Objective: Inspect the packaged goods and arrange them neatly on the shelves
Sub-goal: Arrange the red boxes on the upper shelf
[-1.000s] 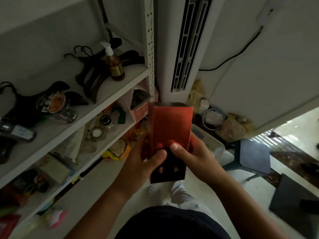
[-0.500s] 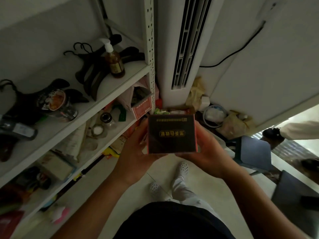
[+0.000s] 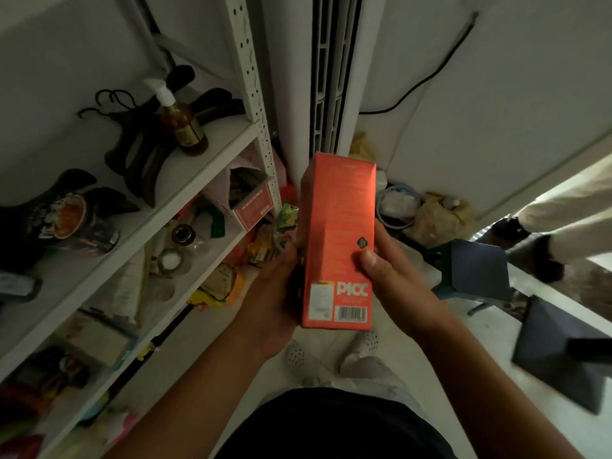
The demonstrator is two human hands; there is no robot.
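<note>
I hold a tall orange-red box (image 3: pixel 337 226) upright in front of me, its back face toward the camera with a barcode and white lettering near the bottom. My left hand (image 3: pixel 275 293) grips its left side from behind, fingers hidden by the box. My right hand (image 3: pixel 387 273) grips the right edge with the thumb pressed on the front face. The white metal shelves (image 3: pixel 185 180) stand to my left, crowded with packaged goods.
A pump bottle (image 3: pixel 180 124) and dark hangers sit on the upper shelf, an open pink carton (image 3: pixel 248 200) and jars on the one below. A standing air conditioner (image 3: pixel 328 77) is ahead. Dark stools (image 3: pixel 477 273) and another person's legs (image 3: pixel 543 233) are at right.
The box has been turned in my hands: half a second ago its dark end face pointed at me, now its long orange back face shows. A person has stepped in at right.
</note>
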